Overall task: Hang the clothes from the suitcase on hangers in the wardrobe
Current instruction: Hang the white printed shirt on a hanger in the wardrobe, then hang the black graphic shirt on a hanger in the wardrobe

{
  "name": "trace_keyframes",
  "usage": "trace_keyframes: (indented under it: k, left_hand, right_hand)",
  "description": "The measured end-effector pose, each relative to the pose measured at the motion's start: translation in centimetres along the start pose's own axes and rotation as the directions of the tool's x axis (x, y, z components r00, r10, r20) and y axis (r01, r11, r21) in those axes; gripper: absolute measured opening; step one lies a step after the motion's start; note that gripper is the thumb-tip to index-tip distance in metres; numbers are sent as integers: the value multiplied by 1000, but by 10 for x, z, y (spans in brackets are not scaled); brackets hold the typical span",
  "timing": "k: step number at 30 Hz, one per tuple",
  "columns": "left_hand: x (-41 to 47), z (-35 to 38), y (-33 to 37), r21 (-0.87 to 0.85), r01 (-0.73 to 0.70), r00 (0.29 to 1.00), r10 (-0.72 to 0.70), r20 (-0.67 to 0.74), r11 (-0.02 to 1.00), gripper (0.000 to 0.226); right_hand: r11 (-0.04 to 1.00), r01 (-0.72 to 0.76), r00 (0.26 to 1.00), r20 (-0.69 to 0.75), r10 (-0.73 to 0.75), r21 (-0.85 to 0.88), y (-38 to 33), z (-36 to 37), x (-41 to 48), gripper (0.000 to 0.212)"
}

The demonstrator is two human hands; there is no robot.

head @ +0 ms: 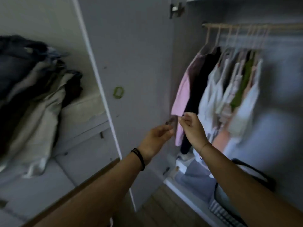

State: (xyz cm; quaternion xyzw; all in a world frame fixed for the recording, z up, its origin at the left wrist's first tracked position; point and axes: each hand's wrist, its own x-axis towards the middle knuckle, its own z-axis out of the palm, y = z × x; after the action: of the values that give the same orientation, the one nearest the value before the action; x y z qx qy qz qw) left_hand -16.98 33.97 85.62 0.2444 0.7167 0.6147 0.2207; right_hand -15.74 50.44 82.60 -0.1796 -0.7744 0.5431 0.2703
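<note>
The open wardrobe has a wooden rail with several pale hangers carrying clothes. At the left end hangs a pink top, then a black garment, white tops and a green one. My right hand pinches the pink top's lower hem between thumb and forefinger. My left hand reaches just left of it, fingertips at the pink top's lower hanging edge. Motion blur hides whether it grips the cloth. No suitcase is in view.
The wardrobe door stands open between the arms and a left compartment, with a green ring on it. A pile of dark and beige clothes lies at left. Boxes sit on the wardrobe floor; a dark bag at lower right.
</note>
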Motion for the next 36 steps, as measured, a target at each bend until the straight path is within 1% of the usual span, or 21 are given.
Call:
trace_keyframes:
  k: [2, 5, 7, 9, 13, 17, 19, 22, 26, 29, 34, 36]
  left_hand:
    - [-38, -32, -14, 5, 32, 996, -31, -78, 999, 23]
    - [-98, -82, -41, -31, 81, 979, -85, -186, 996, 25]
    - [-140, -115, -61, -55, 104, 962, -114, -248, 993, 24]
    - [-186, -147, -84, -39, 135, 944, -141, -298, 990, 23]
    - [-275, -205, -134, -98, 221, 884, -241, -401, 970, 25]
    - [-350, -245, -200, -164, 306, 824, -347, -447, 938, 19]
    - [-380, -257, -240, -202, 359, 782, -412, -468, 911, 22]
    - [-415, -263, -308, -266, 427, 711, -503, -492, 864, 25]
    - [-446, -255, -416, -344, 466, 625, -578, -524, 816, 25]
    - [-465, -239, -518, -399, 489, 550, -629, -549, 776, 31]
    - [-491, -214, -687, -458, 546, 419, -702, -576, 702, 27]
    - [-498, -208, -747, -477, 551, 382, -715, -585, 685, 28]
  right_hand:
    - [1000, -8, 996, 92, 8, 8, -3, 41, -27, 30]
    - [1000, -4, 979, 201, -1, 23, -8, 102, -70, 23]
    - [1000, -12, 957, 288, 5, 24, -16, 143, -103, 22]
    - [999, -10, 929, 370, -3, 33, -26, 185, -142, 23]
    - [998, -54, 882, 470, 29, 41, -27, 267, -226, 28]
    - [993, -117, 825, 560, 81, 29, 1, 341, -305, 31]
    - [991, -136, 789, 604, 112, -6, 23, 371, -340, 34]
    - [990, -134, 733, 668, 129, -44, 68, 409, -381, 32]
    - [988, -109, 660, 735, 154, -108, 150, 450, -429, 36]
    - [981, -115, 612, 767, 195, -158, 235, 476, -467, 39]
    - [959, -123, 531, 800, 280, -253, 385, 516, -523, 43]
    - [951, -124, 510, 804, 305, -282, 440, 534, -542, 44]
